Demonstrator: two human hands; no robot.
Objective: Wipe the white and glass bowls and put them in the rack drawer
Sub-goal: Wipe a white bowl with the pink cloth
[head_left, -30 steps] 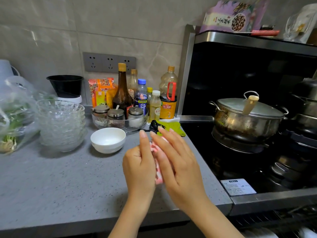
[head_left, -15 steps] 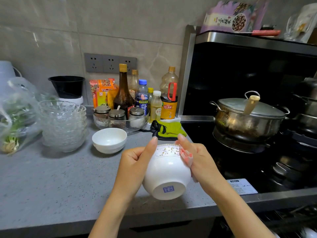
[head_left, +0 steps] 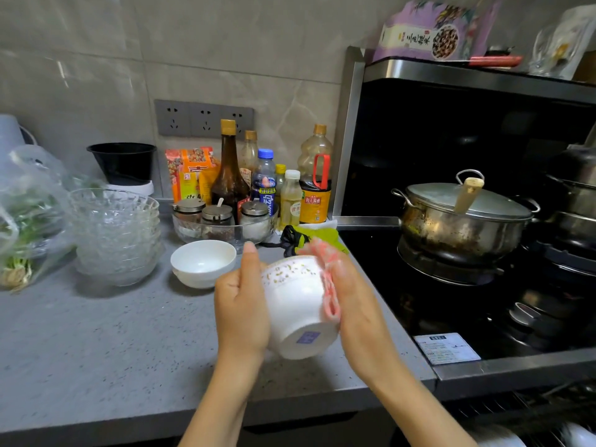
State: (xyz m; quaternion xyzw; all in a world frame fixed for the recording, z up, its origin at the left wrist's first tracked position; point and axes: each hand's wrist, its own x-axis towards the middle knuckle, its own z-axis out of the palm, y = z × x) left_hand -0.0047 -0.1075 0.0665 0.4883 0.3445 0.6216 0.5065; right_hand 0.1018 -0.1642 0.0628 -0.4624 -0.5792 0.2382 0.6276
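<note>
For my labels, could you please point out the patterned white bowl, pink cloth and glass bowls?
patterned white bowl [head_left: 296, 306]: head view, side wall.
pink cloth [head_left: 329, 283]: head view, bunched middle.
glass bowls [head_left: 116, 240]: head view, front wall.

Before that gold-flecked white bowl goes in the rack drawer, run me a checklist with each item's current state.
1. Left hand grips the gold-flecked white ceramic bowl: ok.
2. Right hand holds the pink cloth against the bowl's side: ok.
3. Bowl's inside wiped: cannot tell, its mouth faces away.
4. Small plain white bowl and stack of clear glass bowls cleared off the grey stone counter: not ok, both sit there.
5. Room in the wire rack drawer: cannot tell, only a corner shows.
</note>
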